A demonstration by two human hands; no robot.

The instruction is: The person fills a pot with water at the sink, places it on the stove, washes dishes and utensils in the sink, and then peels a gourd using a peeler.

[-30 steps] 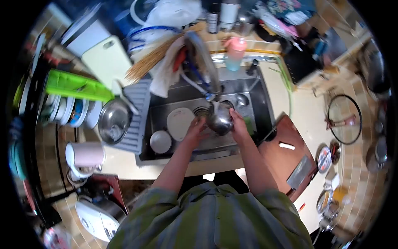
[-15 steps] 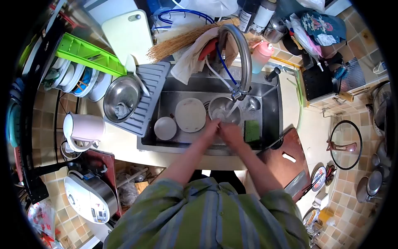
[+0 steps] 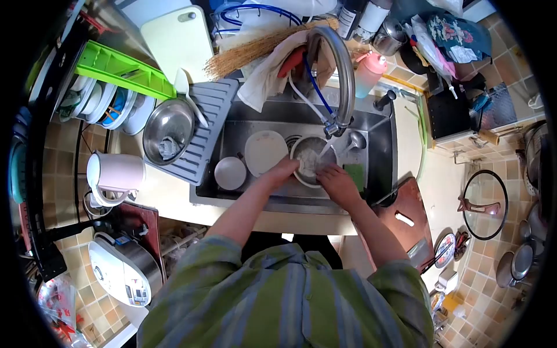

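Note:
A round bowl (image 3: 299,146) sits in the metal sink under the faucet (image 3: 344,87), and a stream of water runs into it. The water inside looks white and churned. My left hand (image 3: 284,170) grips the bowl's left rim. On the near right side of the bowl, my right hand (image 3: 337,183) has its fingers curled over the rim. A white plate (image 3: 265,152) and a small white bowl (image 3: 230,173) lie to the left in the sink. Just right of the bowl are a ladle (image 3: 357,140) and a green sponge (image 3: 354,173), partly covered by my right hand.
A steel bowl (image 3: 168,130) and a white spoon (image 3: 188,95) rest on the grey drainboard (image 3: 214,110) at left. A brown cutting board (image 3: 400,217) lies right of the sink. Beyond the sink stands a pink bottle (image 3: 369,74). A pink kettle (image 3: 116,177) is at far left.
My hands were close together at the bowl's near edge. They have moved apart to its left and right sides. The bowl has shifted slightly toward me, and the water in it looks whiter.

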